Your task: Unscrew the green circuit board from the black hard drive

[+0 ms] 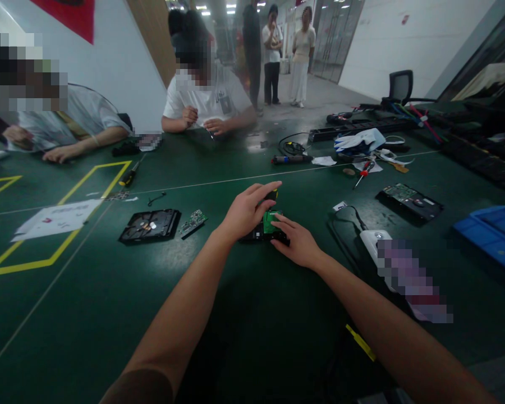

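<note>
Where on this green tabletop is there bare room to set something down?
Bare: tabletop between the yellow tape and left forearm, nearer than the black drive casing. Crowded: far right, around the red screwdriver and rumpled cloth.

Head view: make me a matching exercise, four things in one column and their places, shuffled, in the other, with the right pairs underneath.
Things
1. Blue tray
2. Green board
3. White sheet
4. Red-handled screwdriver

Places
A. Between the person's left hand and right hand
B. Lying across the yellow outline
C. Just below the white-and-blue bundle in the picture
D. At the right edge of the picture

Right pairs: 1-D, 2-A, 3-B, 4-C
</note>
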